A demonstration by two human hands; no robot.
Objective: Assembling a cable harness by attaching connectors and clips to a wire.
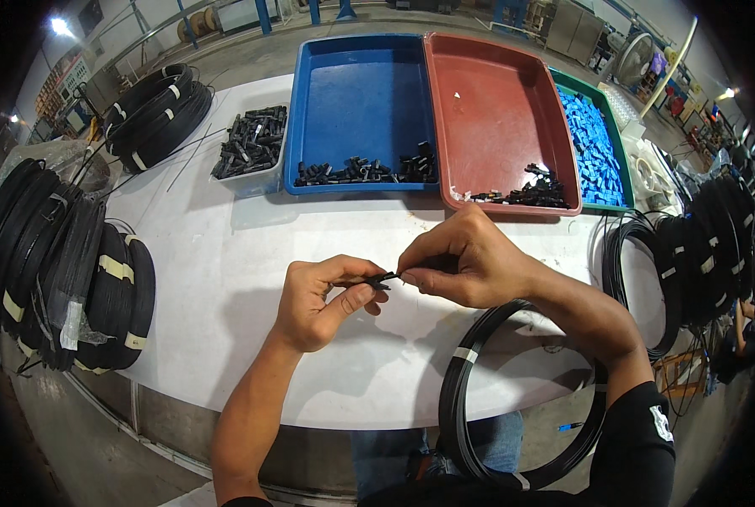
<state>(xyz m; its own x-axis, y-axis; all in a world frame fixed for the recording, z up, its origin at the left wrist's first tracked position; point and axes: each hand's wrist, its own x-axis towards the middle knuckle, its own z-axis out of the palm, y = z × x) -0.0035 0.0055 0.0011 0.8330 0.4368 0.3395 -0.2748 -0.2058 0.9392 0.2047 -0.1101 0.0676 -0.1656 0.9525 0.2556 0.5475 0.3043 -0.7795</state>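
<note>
Bench (225,279) white; trays L–R: blue tray (356,84), red tray (496,101), green tray (618,160) w/ bright-blue pieces (593,144); connector parts (361,171) black; cable coils (73,270) black w/ pale tape bands; small part (383,278) betw. fingers black.

Matt white table (225,279), smooth with faint scuffs. The blue tray (356,93) and red tray (491,101) look like hard plastic with a slight sheen. Black cable coil (462,397) is glossy, plastic-sheathed, banded with white tape. The small black connector (383,278) looks like matt plastic.
</note>
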